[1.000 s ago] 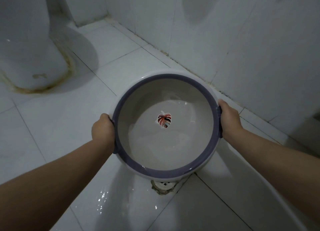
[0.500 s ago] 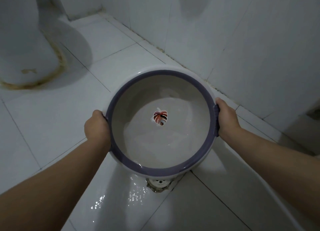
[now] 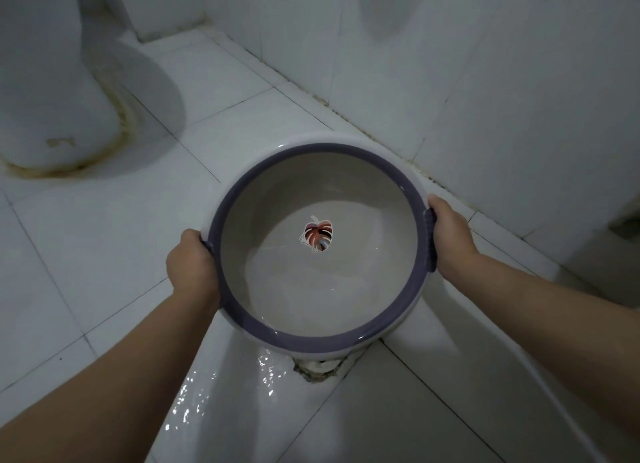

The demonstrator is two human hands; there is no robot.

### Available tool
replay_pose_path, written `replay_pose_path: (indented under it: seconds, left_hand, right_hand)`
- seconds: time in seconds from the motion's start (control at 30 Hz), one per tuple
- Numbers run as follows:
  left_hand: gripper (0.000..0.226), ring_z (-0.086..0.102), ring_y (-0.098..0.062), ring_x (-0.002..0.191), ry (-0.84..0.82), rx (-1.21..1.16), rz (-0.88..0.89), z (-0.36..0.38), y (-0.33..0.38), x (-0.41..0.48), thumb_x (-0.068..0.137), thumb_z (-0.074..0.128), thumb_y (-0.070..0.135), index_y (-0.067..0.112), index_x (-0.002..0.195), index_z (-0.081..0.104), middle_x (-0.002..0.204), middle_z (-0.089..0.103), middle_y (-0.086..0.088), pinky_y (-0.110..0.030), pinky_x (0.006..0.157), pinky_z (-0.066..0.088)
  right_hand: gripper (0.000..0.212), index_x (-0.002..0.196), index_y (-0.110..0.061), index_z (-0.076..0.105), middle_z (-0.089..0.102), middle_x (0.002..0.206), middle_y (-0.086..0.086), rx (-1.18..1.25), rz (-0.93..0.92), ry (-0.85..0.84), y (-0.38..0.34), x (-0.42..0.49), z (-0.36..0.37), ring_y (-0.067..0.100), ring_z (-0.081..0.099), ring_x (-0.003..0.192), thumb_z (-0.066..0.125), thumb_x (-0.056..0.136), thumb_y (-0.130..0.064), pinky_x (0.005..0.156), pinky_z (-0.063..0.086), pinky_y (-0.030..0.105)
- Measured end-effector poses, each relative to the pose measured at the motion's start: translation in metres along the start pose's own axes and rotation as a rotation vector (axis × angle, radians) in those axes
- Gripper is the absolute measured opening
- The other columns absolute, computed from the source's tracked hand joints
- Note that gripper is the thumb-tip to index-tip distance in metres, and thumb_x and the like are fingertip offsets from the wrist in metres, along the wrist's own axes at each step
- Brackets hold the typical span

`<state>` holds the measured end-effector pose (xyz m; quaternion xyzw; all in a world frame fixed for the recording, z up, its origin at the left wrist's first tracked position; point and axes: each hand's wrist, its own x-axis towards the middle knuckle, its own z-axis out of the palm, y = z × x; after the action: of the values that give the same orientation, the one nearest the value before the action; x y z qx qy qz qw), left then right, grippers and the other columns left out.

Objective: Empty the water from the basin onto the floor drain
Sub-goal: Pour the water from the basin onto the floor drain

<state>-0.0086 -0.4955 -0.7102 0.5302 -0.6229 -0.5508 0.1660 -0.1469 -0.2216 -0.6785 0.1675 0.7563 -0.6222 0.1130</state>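
Observation:
A round white basin [image 3: 360, 182] with a purple rim and a red leaf sticker on its bottom hangs over the tiled floor, tilted toward me. Water pools in its near half. My left hand [image 3: 192, 266] grips the rim's left side and my right hand [image 3: 450, 234] grips the purple handle on the right. Just below the basin's near edge lies the floor drain [image 3: 317, 369], its far part hidden by the basin. The tile left of the drain is wet and glistens.
A white toilet base [image 3: 52, 98] with a stained joint stands at the upper left. Tiled walls [image 3: 485, 81] close the space behind and to the right of the basin, meeting the floor close to its far rim.
The basin has tipped further toward me and the water has gathered at its near side. More wet sheen shows on the tile left of the drain. Both hands keep their grip.

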Motion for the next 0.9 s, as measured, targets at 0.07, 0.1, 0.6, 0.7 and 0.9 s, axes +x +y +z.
replay_pose_path:
  seconds: [0.07,0.1,0.6,0.7,0.9]
  left_hand:
    - [0.029,0.047,-0.031,0.08,0.003,0.003,-0.012,-0.001,-0.001,0.001,0.084,0.027,0.019,0.015,0.058,0.039,0.082,0.051,-0.017,-0.042,0.07,0.036]
    - [0.029,0.046,-0.03,0.079,0.005,-0.014,-0.032,-0.001,-0.001,0.0,0.083,0.028,0.019,0.014,0.057,0.039,0.078,0.05,-0.017,-0.041,0.07,0.035]
    - [0.025,0.042,-0.02,0.06,-0.004,-0.082,-0.034,-0.001,0.0,-0.001,0.084,0.034,0.024,0.02,0.059,0.037,0.065,0.041,-0.005,-0.031,0.057,0.035]
    - [0.025,0.048,-0.028,0.076,0.005,-0.022,-0.024,0.0,0.001,-0.002,0.081,0.029,0.022,0.016,0.058,0.038,0.075,0.049,-0.014,-0.041,0.067,0.036]
    - [0.027,0.042,-0.028,0.078,-0.002,-0.051,-0.047,0.001,0.002,-0.002,0.081,0.03,0.022,0.014,0.056,0.036,0.065,0.042,-0.009,-0.041,0.068,0.032]
  right_hand:
    - [0.028,0.063,-0.018,0.053,0.052,0.06,0.004,-0.024,-0.009,0.005,-0.001,-0.001,0.0,0.02,0.051,0.058,0.048,0.083,-0.037,0.053,0.038,0.027]
    - [0.029,0.062,-0.018,0.052,0.052,0.06,0.004,-0.033,-0.014,0.003,-0.002,-0.001,-0.001,0.02,0.051,0.057,0.047,0.084,-0.037,0.053,0.038,0.027]
    - [0.032,0.059,-0.02,0.053,0.056,0.051,-0.003,0.029,0.004,-0.034,0.006,0.005,-0.008,0.015,0.054,0.053,0.05,0.086,-0.038,0.055,0.042,0.027]
    - [0.033,0.057,-0.02,0.052,0.055,0.042,-0.008,0.071,0.005,-0.029,0.011,0.005,-0.011,0.008,0.054,0.043,0.051,0.085,-0.038,0.051,0.042,0.023]
    - [0.03,0.068,-0.019,0.062,0.063,0.048,-0.006,0.135,0.031,-0.034,0.015,0.006,-0.012,0.012,0.061,0.049,0.053,0.084,-0.042,0.058,0.048,0.027]
